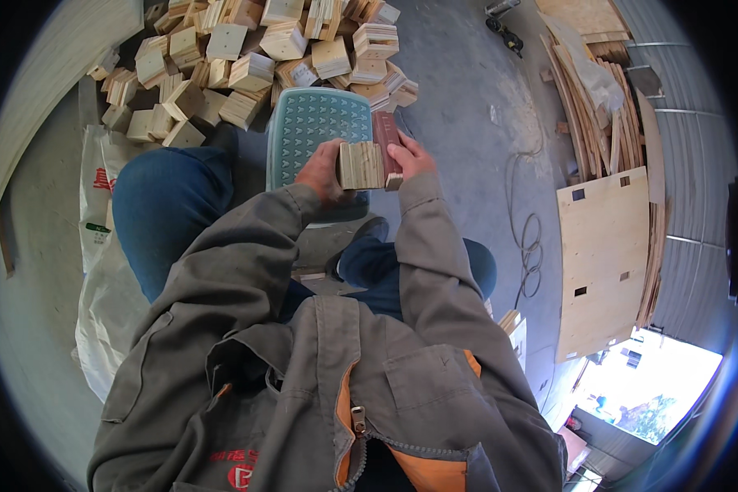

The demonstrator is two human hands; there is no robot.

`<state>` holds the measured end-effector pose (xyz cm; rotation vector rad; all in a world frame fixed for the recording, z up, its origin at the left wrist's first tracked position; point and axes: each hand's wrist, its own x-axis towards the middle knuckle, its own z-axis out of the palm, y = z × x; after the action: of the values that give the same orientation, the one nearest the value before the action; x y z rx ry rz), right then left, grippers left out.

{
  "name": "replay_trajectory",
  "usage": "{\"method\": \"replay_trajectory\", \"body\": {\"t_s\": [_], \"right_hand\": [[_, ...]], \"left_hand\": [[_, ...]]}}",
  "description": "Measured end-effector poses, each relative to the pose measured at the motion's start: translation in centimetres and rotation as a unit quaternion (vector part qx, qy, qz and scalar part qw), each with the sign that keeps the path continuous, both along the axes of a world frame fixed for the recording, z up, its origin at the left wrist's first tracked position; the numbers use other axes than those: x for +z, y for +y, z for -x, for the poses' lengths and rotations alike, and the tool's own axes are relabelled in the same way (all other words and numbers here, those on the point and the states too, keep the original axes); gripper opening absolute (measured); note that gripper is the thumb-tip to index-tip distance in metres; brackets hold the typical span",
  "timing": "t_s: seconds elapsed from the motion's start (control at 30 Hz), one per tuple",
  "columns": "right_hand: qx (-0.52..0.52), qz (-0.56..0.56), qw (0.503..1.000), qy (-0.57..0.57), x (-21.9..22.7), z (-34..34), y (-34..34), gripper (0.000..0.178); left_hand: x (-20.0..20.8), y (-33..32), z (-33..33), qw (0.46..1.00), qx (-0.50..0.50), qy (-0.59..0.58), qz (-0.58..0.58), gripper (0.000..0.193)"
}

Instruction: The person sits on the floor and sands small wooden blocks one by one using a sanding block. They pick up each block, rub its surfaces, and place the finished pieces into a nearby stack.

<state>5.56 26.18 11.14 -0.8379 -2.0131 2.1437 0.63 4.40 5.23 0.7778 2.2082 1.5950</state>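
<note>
Above a pale blue plastic stool [320,123], both my hands hold wood pieces together. My left hand [321,174] is closed on the left side of a plywood block [361,166], whose layered edges face me. On the other side, my right hand [416,157] grips a reddish-brown faced board [384,131] that stands against the block's right side. The right thumb lies across the brown face; the fingers behind it are hidden. Whether the block is one piece or a stack, I cannot tell.
A heap of plywood blocks [246,70] lies beyond the stool. A white plastic sack [98,246] is at the left. A cable [529,246] coils on the floor to the right, near leaning plywood sheets [603,254]. A dark tool [507,37] lies far right.
</note>
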Motion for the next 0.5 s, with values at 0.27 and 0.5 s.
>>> {"method": "replay_trajectory", "body": {"t_s": [0.27,0.5], "right_hand": [[0.031,-0.145,0.988,-0.049,2.9,-11.0,-3.6,0.063],[0.03,-0.27,0.962,0.004,1.0,-10.7,-4.0,0.063]], "left_hand": [[-0.1,-0.1,0.1,1.0,0.0,0.007,0.016,0.094],[0.0,-0.3,-0.1,1.0,0.008,0.012,0.011,0.093]]}}
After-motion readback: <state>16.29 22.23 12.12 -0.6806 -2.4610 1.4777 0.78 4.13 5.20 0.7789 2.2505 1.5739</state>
